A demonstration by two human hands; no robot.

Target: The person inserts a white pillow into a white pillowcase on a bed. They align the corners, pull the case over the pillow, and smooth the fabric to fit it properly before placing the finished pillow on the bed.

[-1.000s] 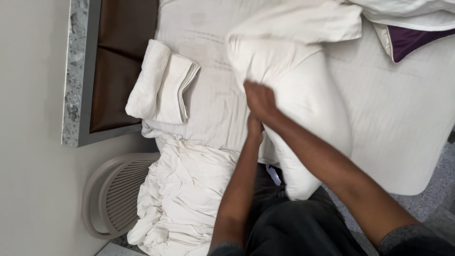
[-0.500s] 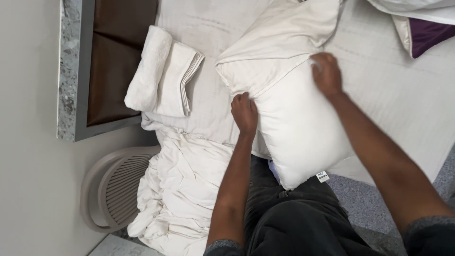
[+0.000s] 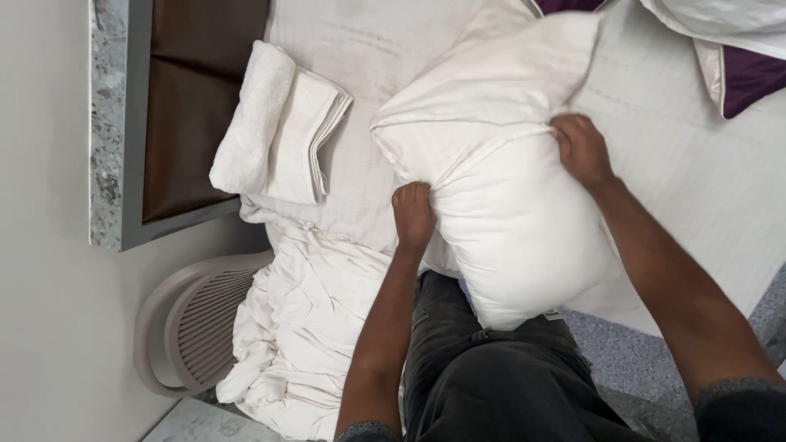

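Note:
A plump white pillow [image 3: 524, 237] stands on end against my legs at the bed's edge, its upper half inside a white striped pillowcase [image 3: 483, 106]. My left hand [image 3: 412, 214] grips the pillowcase's open edge on the pillow's left side. My right hand [image 3: 580, 150] grips the same edge on the right side. Both fists are closed on the fabric, about level with each other, with the bare pillow bulging below them.
A rolled towel and folded linens [image 3: 278, 127] lie on the bed [image 3: 704, 196] to the left. Crumpled white sheets [image 3: 303, 327] hang into a beige laundry basket [image 3: 176, 327]. A brown headboard [image 3: 192, 106] and a purple-lined pillow [image 3: 741, 74] border the bed.
My hands have moved apart from the pillow's middle to its two sides. The pillowcase edge has come further down over the pillow, which now stands more upright.

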